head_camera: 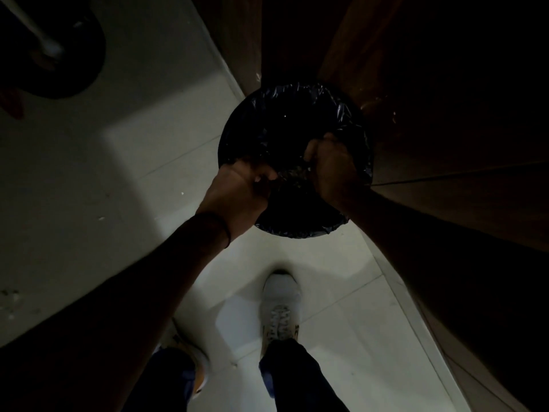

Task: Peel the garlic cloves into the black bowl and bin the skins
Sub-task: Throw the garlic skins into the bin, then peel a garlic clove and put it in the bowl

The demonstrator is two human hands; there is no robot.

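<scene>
1. Garlic skins [294, 173] show only as pale flecks between our hands, above the black-lined bin [297, 93] at centre frame.
2. Our left hand [243, 185] and right hand [329, 171] have fingers curled inward. We cannot tell in this gloom whether they clasp skins.
3. We should rub our palms together low inside the rim, so nothing drifts onto the floor [133, 173].

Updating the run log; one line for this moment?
step: binning skins | left hand, right hand: over black-lined bin | grip: unclear, dim

Very dim and soft, pale light patches on the floor [166, 120], edges dark and bowed.
</scene>
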